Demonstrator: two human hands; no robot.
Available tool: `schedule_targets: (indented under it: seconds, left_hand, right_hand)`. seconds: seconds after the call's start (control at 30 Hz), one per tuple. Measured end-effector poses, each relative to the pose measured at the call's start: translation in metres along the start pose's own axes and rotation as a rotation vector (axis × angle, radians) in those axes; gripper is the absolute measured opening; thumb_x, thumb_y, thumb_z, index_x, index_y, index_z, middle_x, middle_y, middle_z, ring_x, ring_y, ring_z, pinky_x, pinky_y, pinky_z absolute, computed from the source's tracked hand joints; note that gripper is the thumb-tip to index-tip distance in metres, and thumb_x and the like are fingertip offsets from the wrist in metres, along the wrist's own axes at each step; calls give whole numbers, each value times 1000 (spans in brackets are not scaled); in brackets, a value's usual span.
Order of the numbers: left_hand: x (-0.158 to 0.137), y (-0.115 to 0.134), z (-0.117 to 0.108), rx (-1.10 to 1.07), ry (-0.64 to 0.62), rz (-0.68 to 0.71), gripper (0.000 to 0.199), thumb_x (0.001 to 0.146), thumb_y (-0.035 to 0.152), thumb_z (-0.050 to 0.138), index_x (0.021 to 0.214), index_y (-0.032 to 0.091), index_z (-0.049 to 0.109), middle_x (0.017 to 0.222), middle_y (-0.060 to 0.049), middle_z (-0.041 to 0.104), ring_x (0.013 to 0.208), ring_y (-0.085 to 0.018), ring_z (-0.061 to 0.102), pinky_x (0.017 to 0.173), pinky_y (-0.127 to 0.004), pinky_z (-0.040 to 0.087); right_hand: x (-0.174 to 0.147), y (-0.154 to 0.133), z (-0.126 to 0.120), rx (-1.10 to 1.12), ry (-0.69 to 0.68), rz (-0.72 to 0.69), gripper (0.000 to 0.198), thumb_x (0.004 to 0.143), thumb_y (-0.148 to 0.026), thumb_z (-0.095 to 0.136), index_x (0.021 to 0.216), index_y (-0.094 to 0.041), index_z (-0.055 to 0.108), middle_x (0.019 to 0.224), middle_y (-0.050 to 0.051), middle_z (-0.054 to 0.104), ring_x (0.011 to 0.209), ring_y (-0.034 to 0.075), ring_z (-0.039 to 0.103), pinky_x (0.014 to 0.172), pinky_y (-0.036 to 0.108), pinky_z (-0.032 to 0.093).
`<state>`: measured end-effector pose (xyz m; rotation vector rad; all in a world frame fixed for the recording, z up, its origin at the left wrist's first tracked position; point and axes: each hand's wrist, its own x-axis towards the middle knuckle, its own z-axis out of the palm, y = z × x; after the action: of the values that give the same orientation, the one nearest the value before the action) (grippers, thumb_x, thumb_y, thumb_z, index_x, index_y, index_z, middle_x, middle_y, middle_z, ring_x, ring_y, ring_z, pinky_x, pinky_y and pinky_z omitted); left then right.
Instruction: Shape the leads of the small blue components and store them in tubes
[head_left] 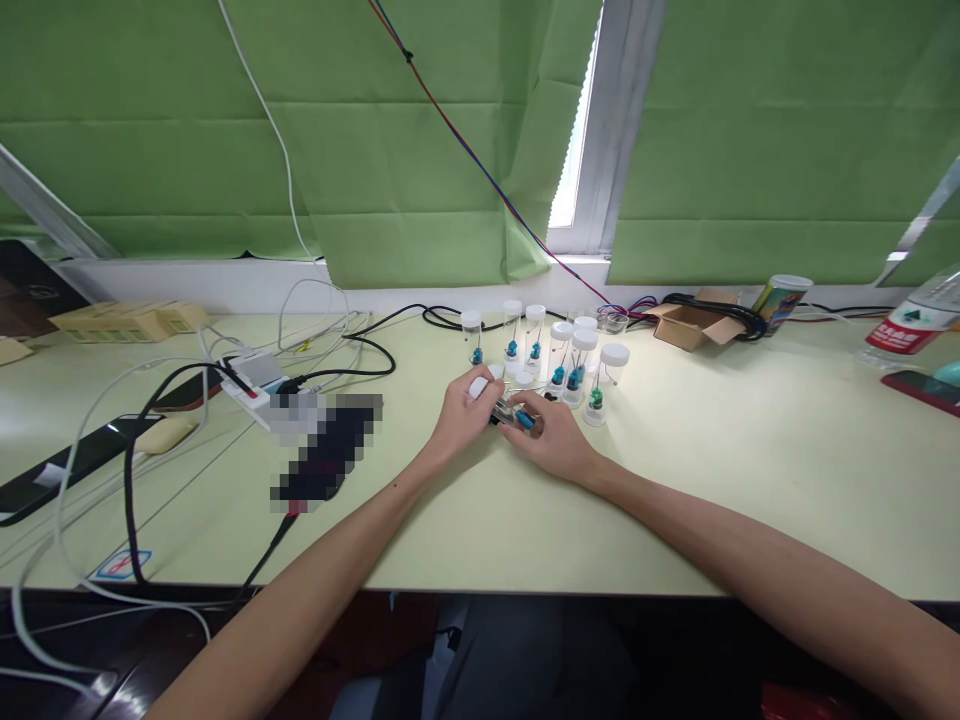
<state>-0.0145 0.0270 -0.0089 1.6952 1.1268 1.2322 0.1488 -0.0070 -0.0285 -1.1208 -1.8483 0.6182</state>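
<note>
Both hands meet at the middle of the table over a small clear tube [504, 409]. My left hand [463, 412] is closed around it, with a white cap showing by its fingertips. The fingers of my right hand [561, 440] pinch a small blue part [526, 420] at the tube's right end. Whether that part is inside or outside the tube I cannot tell. Just behind stand several upright clear tubes with white caps [535, 312]. Most contain a blue part [559, 374] with thin wires; a green part [596, 397] sits in the nearest right one.
Tangled cables and a white power strip [262, 385] lie to the left, near a pixelated dark object [330, 450] and phones. At the back right are an opened cardboard box [694, 325], a can [781, 303] and a bottle [911, 325]. The table's front edge [525, 592] runs below my forearms.
</note>
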Motion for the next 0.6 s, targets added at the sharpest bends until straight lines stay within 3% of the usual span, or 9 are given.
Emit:
schedule_targets:
  seconds: [0.33, 0.47, 0.6]
  left_hand:
    - [-4, 8, 2, 59, 39, 65, 25, 88, 44, 56, 79, 20, 58, 57, 5, 43, 47, -9, 39, 46, -22, 33]
    - [-5, 9, 5, -24, 90, 43, 27, 85, 48, 62, 90, 22, 58, 63, 5, 47, 47, -8, 38, 46, -22, 34]
    - [-6, 12, 10, -169, 45, 43, 35, 83, 50, 66, 101, 23, 52, 75, 4, 53, 51, -7, 45, 46, -20, 37]
  right_hand:
    - [-1, 0, -1, 3, 19, -8, 29, 81, -38, 64, 104, -20, 61, 67, -4, 55, 49, 10, 43, 56, 26, 41]
    - [-1, -1, 0, -10, 63, -20, 31, 82, -39, 65, 106, -20, 61, 71, -3, 58, 52, 11, 46, 58, 26, 42]
    - [0, -3, 0, 33, 115, -13, 31, 84, -40, 62, 107, -20, 60, 72, -3, 57, 53, 11, 47, 58, 26, 41]
